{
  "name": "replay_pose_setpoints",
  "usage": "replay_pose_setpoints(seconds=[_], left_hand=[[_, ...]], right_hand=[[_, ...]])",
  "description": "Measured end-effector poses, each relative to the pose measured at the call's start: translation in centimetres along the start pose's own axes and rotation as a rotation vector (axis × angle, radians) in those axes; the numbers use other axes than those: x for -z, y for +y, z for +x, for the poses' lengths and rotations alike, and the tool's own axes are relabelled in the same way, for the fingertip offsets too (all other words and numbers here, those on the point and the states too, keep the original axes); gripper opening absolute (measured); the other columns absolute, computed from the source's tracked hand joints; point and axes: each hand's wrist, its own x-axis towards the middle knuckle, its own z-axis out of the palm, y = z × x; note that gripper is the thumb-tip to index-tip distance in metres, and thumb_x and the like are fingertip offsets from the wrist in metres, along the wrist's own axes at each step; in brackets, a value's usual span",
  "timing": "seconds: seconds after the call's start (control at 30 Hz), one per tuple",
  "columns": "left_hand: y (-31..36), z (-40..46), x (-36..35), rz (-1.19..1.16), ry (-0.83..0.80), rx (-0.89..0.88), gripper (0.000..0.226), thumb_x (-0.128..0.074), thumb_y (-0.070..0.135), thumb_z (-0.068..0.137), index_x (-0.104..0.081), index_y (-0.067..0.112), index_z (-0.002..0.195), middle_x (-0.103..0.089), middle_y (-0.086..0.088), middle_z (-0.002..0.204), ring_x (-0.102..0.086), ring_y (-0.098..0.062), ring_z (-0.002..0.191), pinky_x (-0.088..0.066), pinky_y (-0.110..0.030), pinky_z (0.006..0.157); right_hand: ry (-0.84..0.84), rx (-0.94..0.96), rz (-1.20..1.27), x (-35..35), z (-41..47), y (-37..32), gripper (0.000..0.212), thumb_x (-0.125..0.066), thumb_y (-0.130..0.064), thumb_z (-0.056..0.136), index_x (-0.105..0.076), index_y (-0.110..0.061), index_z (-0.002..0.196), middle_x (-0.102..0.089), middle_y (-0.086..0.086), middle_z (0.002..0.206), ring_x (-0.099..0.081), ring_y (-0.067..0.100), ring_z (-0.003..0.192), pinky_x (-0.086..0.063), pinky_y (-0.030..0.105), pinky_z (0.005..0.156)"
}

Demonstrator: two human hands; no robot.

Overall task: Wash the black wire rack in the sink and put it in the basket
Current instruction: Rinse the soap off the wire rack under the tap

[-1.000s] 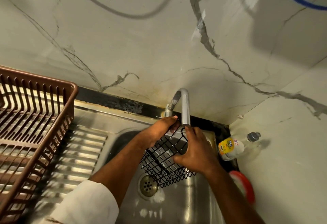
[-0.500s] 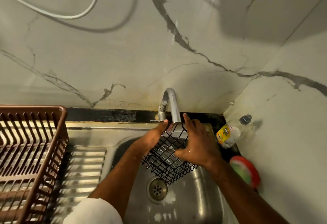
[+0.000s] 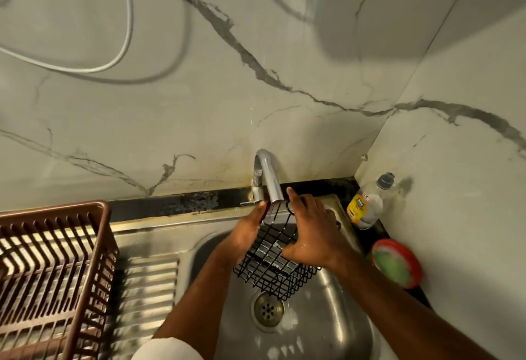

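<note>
A black wire rack (image 3: 274, 270) hangs tilted over the steel sink (image 3: 327, 328), under the spout of the curved tap (image 3: 269, 177). My left hand (image 3: 249, 231) lies along the rack's left side with its fingers stretched up toward the tap. My right hand (image 3: 311, 230) holds the rack's right side, thumb on the inner mesh and fingers over the top rim. The brown plastic basket (image 3: 85, 248) stands at the left on the drainboard. I cannot tell whether water is running.
A dish soap bottle (image 3: 367, 207) stands in the back right corner, with a red-rimmed round tub of green soap (image 3: 397, 264) in front of it. The ribbed drainboard (image 3: 148, 288) lies between sink and basket. The drain (image 3: 267, 308) sits below the rack. Marble walls close the back and right.
The camera has tilted up and shifted. Both hands and the rack stay under the tap; my right hand's fingers have straightened along the rack's top edge.
</note>
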Motion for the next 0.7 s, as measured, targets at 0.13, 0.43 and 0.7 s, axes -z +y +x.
replay_pose_setpoints(seconds=[0.13, 0.43, 0.7], left_hand=[[-0.5, -0.3, -0.4, -0.002, 0.004, 0.076, 0.069, -0.029, 0.065, 0.102, -0.029, 0.026, 0.160, -0.019, -0.010, 0.169, -0.016, -0.033, 0.155, -0.010, -0.052, 0.124], [3.5, -1.0, -2.3, 0.032, 0.109, -0.087, 0.044, -0.033, 0.040, 0.111, -0.047, 0.023, 0.149, -0.056, 0.000, 0.135, -0.050, -0.013, 0.118, -0.033, -0.031, 0.104], [2.6, -1.7, -2.2, 0.012, 0.142, 0.020, 0.052, -0.032, 0.039, 0.110, -0.032, 0.016, 0.157, -0.040, -0.018, 0.157, -0.043, -0.032, 0.138, -0.041, -0.035, 0.108]], right_hand=[[0.013, -0.001, 0.017, 1.0, -0.3, 0.9, 0.129, -0.078, -0.056, 0.067, 0.007, -0.025, 0.160, -0.029, 0.004, 0.145, -0.033, 0.023, 0.134, -0.034, 0.048, 0.111], [0.009, 0.038, 0.040, 0.3, 0.8, 1.6, 0.132, -0.078, -0.059, 0.064, 0.005, -0.024, 0.160, -0.028, 0.004, 0.147, -0.032, 0.025, 0.136, -0.037, 0.050, 0.110], [0.098, 0.022, 0.210, 0.5, 1.1, 3.7, 0.127, -0.075, -0.055, 0.058, 0.002, -0.031, 0.157, -0.032, 0.001, 0.142, -0.037, 0.021, 0.131, -0.042, 0.047, 0.107]])
